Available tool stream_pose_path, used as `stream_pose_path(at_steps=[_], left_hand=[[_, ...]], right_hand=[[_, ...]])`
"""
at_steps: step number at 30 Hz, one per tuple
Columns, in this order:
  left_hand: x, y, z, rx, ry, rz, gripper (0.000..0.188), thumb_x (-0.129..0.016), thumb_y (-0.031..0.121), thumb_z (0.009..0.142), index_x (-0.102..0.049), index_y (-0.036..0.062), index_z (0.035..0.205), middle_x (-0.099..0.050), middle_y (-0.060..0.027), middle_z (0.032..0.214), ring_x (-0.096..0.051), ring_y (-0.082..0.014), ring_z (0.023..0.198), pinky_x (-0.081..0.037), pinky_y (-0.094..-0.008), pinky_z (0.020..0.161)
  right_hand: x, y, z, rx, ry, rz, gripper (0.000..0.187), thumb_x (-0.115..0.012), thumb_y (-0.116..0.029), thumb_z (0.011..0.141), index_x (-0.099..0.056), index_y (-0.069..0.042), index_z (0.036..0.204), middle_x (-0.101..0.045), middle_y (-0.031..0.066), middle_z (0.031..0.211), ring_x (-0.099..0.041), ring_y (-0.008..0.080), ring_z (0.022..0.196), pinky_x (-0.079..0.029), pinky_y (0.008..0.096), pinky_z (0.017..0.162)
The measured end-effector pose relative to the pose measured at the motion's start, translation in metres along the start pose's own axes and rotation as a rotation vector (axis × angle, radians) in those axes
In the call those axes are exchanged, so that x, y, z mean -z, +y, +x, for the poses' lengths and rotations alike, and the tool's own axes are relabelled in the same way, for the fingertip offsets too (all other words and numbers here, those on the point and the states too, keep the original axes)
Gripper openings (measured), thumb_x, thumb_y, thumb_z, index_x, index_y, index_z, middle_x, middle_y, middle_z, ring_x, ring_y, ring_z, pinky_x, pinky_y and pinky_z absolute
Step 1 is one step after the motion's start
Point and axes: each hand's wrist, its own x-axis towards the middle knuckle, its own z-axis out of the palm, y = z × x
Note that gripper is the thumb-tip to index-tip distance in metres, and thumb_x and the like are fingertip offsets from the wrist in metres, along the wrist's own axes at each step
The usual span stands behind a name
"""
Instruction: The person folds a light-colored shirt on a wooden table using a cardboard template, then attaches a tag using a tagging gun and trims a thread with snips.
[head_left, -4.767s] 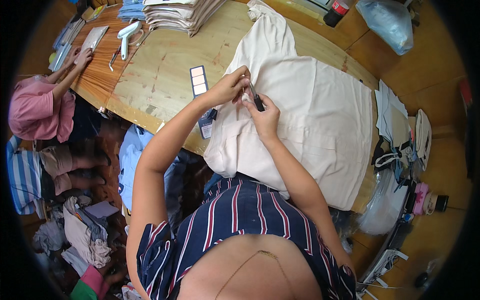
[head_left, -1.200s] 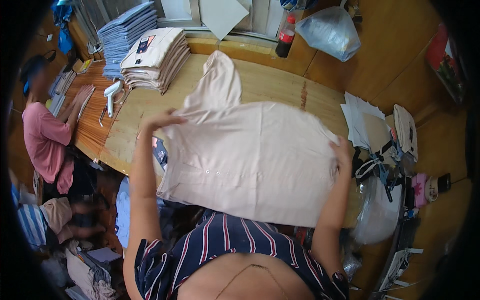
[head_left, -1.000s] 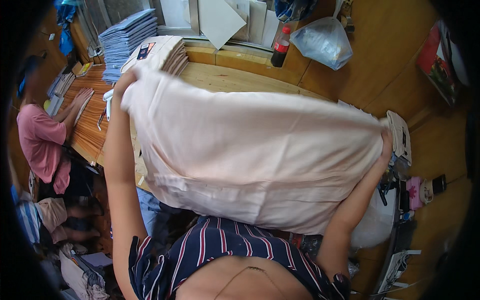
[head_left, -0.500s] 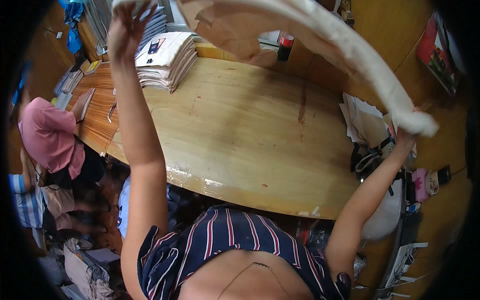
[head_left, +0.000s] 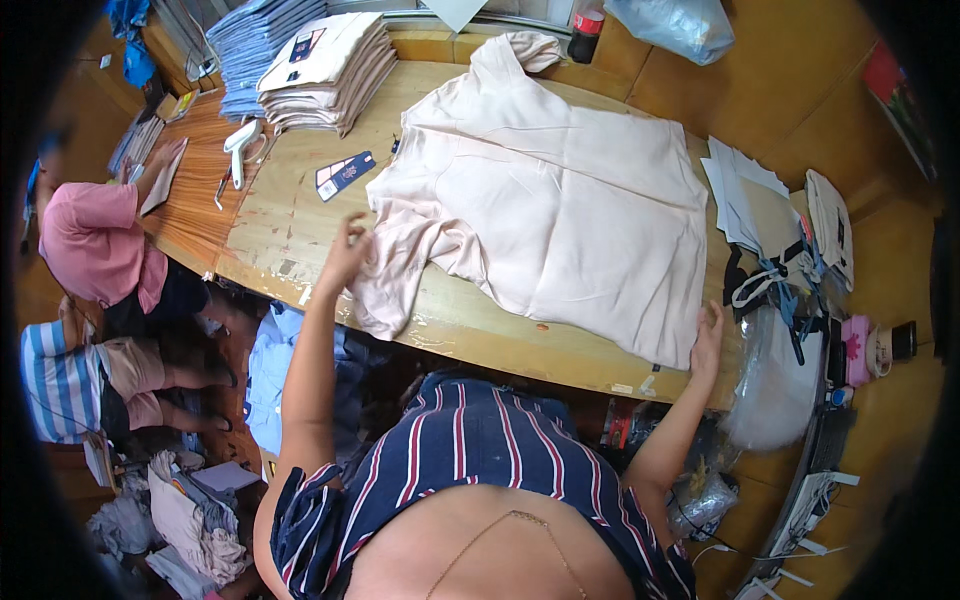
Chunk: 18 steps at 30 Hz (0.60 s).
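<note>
A pale cream short-sleeved shirt (head_left: 580, 190) lies spread sideways on the wooden table (head_left: 300, 230), its neck to the left and its hem to the right. The near sleeve (head_left: 395, 290) is crumpled and hangs toward the front edge. My left hand (head_left: 347, 255) is beside that sleeve, fingers loosely curled and apart, gripping nothing. By the near corner of the hem, my right hand (head_left: 708, 345) has its fingers stretched, without a hold on the cloth. A dark blue and white hang tag (head_left: 344, 176) lies left of the collar.
Folded cream shirts (head_left: 335, 85) and blue shirts (head_left: 250, 50) are stacked at the far left, near a white handheld tool (head_left: 240, 150). A dark bottle (head_left: 586, 35) stands behind the shirt. Papers (head_left: 745, 190) lie at the right. A person in pink (head_left: 100, 235) works at the left.
The shirt, swung up in the air between my raised hands before, now lies on the table. Both hands have come down and let go of it.
</note>
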Motion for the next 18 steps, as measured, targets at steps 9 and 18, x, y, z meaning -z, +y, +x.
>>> stream_pose_path(at_steps=[9,18], left_hand=[[0.066,0.048,-0.099,0.106,-0.717,0.688,0.034,-0.067,0.012,0.063,-0.062,0.008,0.096,-0.06,-0.0135,0.087,-0.058,-0.0279,0.079,-0.045,-0.0348,0.072],[-0.021,0.0,-0.076,-0.414,0.039,1.125,0.055,-0.064,0.033,0.069,-0.045,0.0271,0.121,-0.034,-0.0113,0.129,-0.033,-0.0293,0.118,-0.025,-0.058,0.09]], right_hand=[[0.08,-0.004,-0.072,0.043,-0.163,-0.626,0.061,-0.054,0.014,0.068,-0.039,-0.009,0.123,-0.044,0.016,0.121,-0.045,0.0224,0.109,-0.034,0.0321,0.092],[0.046,-0.021,-0.071,-0.218,-0.079,-1.048,0.058,-0.059,0.008,0.065,-0.044,-0.01,0.118,-0.051,0.0169,0.112,-0.054,0.0257,0.091,-0.043,0.0337,0.079]])
